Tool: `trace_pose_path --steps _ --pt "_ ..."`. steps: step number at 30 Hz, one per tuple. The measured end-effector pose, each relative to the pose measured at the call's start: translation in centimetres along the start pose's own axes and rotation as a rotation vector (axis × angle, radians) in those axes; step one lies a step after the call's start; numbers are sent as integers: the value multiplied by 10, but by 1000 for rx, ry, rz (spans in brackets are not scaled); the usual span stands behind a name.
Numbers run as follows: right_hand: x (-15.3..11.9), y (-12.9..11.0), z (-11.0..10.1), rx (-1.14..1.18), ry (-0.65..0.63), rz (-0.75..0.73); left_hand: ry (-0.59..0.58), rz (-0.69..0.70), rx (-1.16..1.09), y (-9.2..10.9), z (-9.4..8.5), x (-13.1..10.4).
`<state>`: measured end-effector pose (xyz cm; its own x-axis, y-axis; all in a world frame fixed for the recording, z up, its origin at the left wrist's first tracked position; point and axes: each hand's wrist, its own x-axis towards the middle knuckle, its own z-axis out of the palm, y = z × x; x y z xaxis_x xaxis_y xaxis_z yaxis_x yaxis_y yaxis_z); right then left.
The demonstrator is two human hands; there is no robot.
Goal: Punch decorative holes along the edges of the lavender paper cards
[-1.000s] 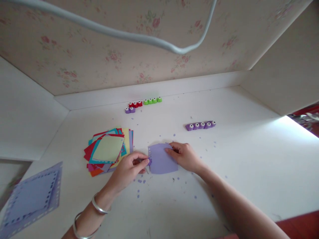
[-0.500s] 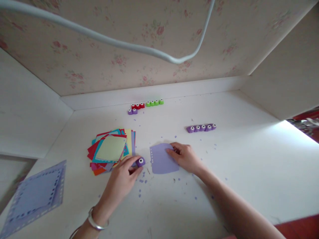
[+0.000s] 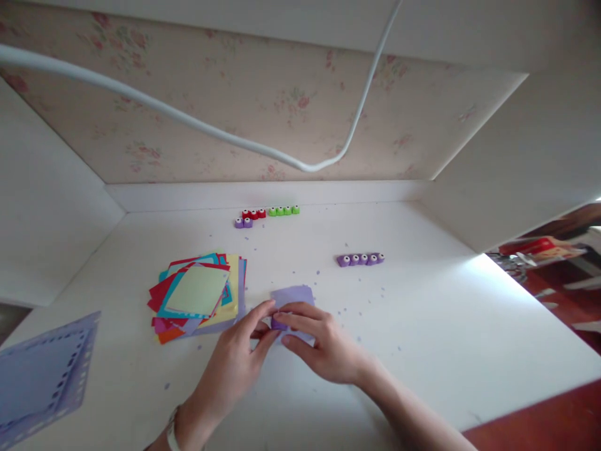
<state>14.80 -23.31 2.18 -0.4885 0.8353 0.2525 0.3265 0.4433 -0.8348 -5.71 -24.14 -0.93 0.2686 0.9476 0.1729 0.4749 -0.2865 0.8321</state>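
On the white table [image 3: 436, 326], my left hand [image 3: 239, 351] and right hand [image 3: 326, 347] meet over purple paper [image 3: 295, 294] and a small punch [image 3: 278, 324].
The paper lies partly under my right hand, reaching out on the far side; the punch sits between both hands, neither nearer, its long axis hidden. My left hand pinches it; my right covers its top, gripping or not I cannot tell.

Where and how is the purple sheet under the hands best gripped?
Probably pinch the purple sheet at its far right corner, between thumb and finger, coming from the far right. That end shows uncovered, while the left hand, right hand and purple punch crowd its nearer part. It is thin, so an edge suits best.
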Motion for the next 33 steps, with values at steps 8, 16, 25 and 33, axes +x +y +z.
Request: trace_pose_path --steps 8,16,25,33 --pt "-13 9 -9 65 174 233 -44 0 -39 4 5 0" --pt "-44 97 -120 -252 812 492 -49 -88 -56 -12 4 -8" --pt "-57 152 -173 -667 750 679 -107 -128 -97 -20 7 -9" --pt "-54 154 -170 -595 648 685 -117 -156 -94 -22 7 -7"
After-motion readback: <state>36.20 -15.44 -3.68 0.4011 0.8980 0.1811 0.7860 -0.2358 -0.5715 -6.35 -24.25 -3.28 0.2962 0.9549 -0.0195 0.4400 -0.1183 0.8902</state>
